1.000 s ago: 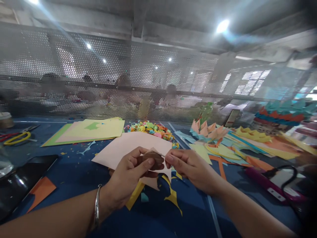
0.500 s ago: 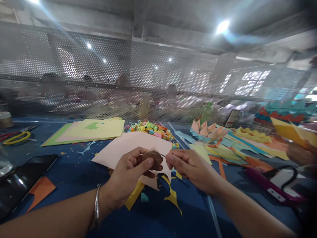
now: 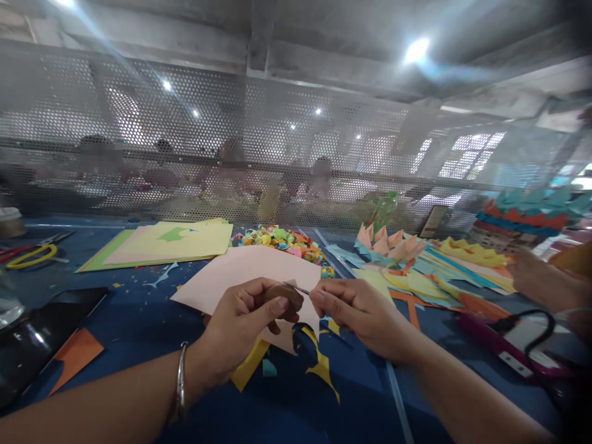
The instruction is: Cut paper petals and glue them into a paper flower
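Observation:
My left hand (image 3: pixel 247 320), a metal bangle at its wrist, is closed around a small brown rounded piece (image 3: pixel 284 297), pinched between thumb and fingers. Its material I cannot make out. From the pinched fingers of my right hand (image 3: pixel 345 307) a thin dark rod-like tool (image 3: pixel 301 289) reaches to the brown piece's upper edge; the fingers hide its other end. Below and behind both hands lies a large pale pink paper sheet (image 3: pixel 259 265). Yellow paper scraps (image 3: pixel 324 367) and a small teal scrap (image 3: pixel 269 369) lie beneath them on the blue table (image 3: pixel 296 413).
Stacked coloured paper (image 3: pixel 185 243) and scissors (image 3: pixel 32 256) lie left, a dark phone-like slab (image 3: pixel 55 333) nearer. A colourful heap of small paper pieces (image 3: pixel 282 240) sits behind the sheet. Folded paper pieces (image 3: pixel 391 243), a purple power strip (image 3: pixel 509 351) and another person's hand (image 3: pixel 546 280) are right.
My hands have barely moved; the thin tool shows slightly more at the brown piece's edge. At right, the other person's hand has shifted left and the yellow paper it held has moved away.

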